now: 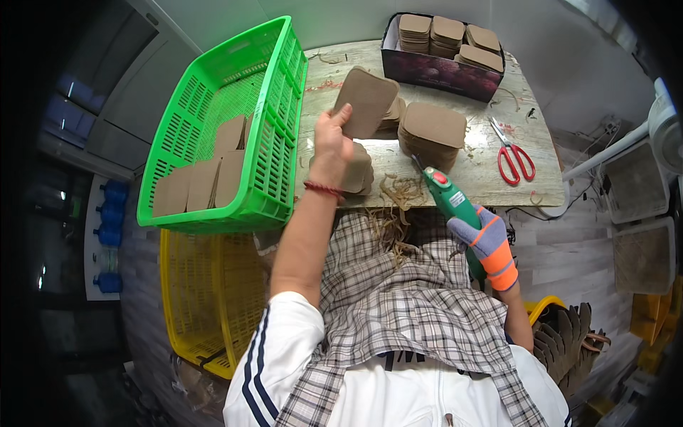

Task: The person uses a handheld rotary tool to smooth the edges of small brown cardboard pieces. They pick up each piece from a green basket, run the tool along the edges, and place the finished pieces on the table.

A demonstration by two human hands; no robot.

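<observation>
A: Nearest, the checked apron (398,306), curled strips (400,238) hanging over it at the bench (477,188) edge!
B: Loose tangle, that. Anything brushing through could snag.
A: Up to the right hand (491,245), gloved, fingers wrapped round the green power tool (449,193).
B: And its thin tip points at the tall stack (432,128)! Touching? Can't tell. A careless twist of the wrist could scuff those edges.
A: Now the left hand (333,139), bare, thumb pressed down on a brown rounded piece (366,99), raised above the bench. The fingers underneath are hidden.
B: Gripped by one side only! Press on the far end and it could pivot loose. And bare skin has no guard should the tip stray across.
A: Left of it, the green crate (277,192), brown pieces leaning inside.
B: A forearm knock could make them slump.
A: Farther out, red-handled scissors (514,153), blades apart, and the dark box (441,75) packed with stacks.
B: A stretch that way could meet those blades!
</observation>
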